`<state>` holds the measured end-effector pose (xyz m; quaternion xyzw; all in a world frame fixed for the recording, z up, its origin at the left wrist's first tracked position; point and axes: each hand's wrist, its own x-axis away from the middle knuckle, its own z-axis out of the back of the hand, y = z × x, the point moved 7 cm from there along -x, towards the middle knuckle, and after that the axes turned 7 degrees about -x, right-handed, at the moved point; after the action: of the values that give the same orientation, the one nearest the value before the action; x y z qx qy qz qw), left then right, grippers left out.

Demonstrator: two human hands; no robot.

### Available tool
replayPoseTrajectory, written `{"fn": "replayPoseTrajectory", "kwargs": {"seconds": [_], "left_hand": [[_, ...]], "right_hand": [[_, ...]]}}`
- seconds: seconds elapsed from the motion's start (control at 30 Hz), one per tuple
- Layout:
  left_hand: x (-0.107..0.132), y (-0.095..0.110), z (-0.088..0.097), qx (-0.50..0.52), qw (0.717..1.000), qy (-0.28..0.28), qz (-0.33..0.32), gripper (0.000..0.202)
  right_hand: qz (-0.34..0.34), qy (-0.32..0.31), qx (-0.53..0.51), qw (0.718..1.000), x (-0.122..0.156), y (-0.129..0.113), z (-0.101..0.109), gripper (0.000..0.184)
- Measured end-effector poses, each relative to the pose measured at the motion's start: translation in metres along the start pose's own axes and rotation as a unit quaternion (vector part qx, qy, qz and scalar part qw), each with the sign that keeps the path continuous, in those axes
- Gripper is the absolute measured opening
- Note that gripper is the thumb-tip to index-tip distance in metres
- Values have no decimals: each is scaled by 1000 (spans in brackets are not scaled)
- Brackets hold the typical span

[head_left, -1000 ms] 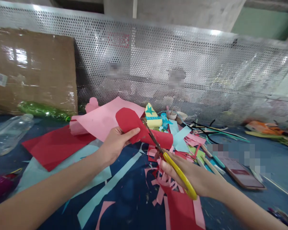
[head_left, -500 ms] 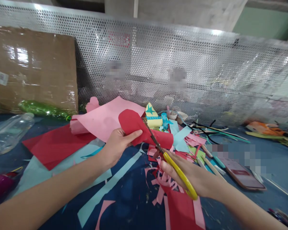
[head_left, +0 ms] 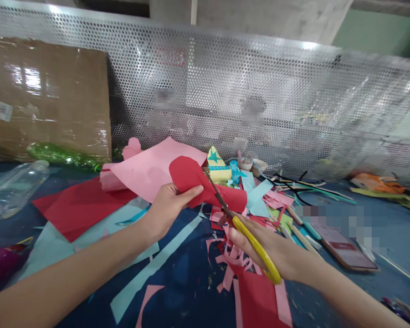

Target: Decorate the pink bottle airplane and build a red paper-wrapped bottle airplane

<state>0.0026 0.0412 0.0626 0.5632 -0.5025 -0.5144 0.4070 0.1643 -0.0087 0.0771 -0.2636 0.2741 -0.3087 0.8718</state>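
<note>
Between thumb and fingers, my left hand [head_left: 167, 205] pinches a piece of red paper [head_left: 186, 175] with a rounded outer edge. My right hand [head_left: 256, 241] is wrapped round the yellow handle of a pair of scissors [head_left: 254, 248]. Their dark blades lie across the red paper, just right of my left thumb, with part of the sheet hanging beyond them. Below the blades is a heap of pink and red paper scraps [head_left: 232, 257]. A large pink sheet [head_left: 150, 166] and a red sheet [head_left: 78, 205] lie behind and left of my left hand.
A clear plastic bottle [head_left: 17, 191] and a green bottle [head_left: 64, 157] lie at left, before a cardboard panel [head_left: 51, 95]. At right are a phone [head_left: 345, 246] and several sticks. A yellow paper craft [head_left: 220, 173] stands behind; perforated metal sheeting [head_left: 218, 77] closes the back.
Hardly anything differs. Both hands, the red paper and the scissors keep nearly the same position.
</note>
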Motion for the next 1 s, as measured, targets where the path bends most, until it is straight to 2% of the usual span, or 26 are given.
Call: {"fn": "replayPoseTrajectory", "kwargs": {"seconds": [0.1, 0.2, 0.33, 0.53, 0.73, 0.83, 1.0], "left_hand": [[0, 0, 1, 0, 1000, 3, -3, 23], [0, 0, 2, -4, 1000, 7, 1, 23], [1, 1, 0, -8, 1000, -1, 4, 22], [1, 1, 1, -4, 1000, 3, 0, 21], [1, 3, 1, -6, 1000, 7, 0, 18], [1, 4, 1, -5, 1000, 16, 3, 18], [2, 6, 1, 5, 1000, 25, 12, 16]], "right_hand": [[8, 13, 2, 1000, 0, -2, 2, 29], [-3, 1, 14, 1000, 0, 0, 1, 33], [26, -3, 33, 999, 2, -2, 0, 35], [30, -6, 38, 999, 2, -3, 0, 37], [-31, -5, -3, 999, -1, 5, -3, 36], [-71, 15, -16, 997, -4, 10, -3, 39], [-93, 47, -12, 994, -6, 10, -1, 46]]}}
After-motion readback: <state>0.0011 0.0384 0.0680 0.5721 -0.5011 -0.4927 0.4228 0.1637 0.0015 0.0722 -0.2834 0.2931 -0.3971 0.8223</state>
